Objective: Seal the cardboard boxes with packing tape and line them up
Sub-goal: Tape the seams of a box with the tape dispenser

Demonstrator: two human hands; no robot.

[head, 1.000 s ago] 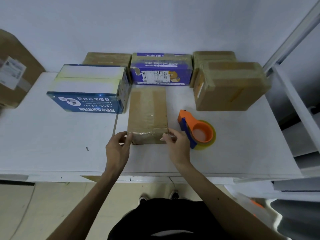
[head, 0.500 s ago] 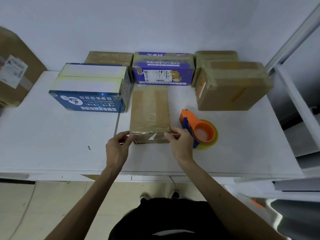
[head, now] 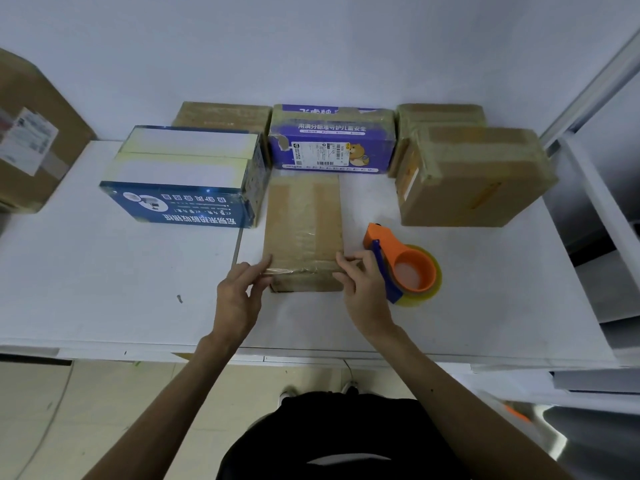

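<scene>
1. The narrow brown box (head: 304,233) lies lengthwise mid-way across the white table (head: 104,271), its far end just before the purple printed box (head: 332,140). Tape runs along its top, and a clear tape strip (head: 301,270) crosses its near edge.
2. The left hand (head: 239,299) pinches the strip's free end just off the near left corner. The right hand (head: 363,292) curls round the near right corner; whether it also pinches tape cannot be told.
3. Progress, as judged: the blue-and-white box (head: 187,178), the purple one, the front brown box (head: 474,178) and two rear brown boxes (head: 221,114) (head: 440,114) appear taped and ranked in two rows. What is left is to press the strip ends down and align this box.
4. The orange tape dispenser (head: 405,268) lies just beside the right hand, in the gap to the front brown box. A large carton (head: 31,133) stands far left.
</scene>
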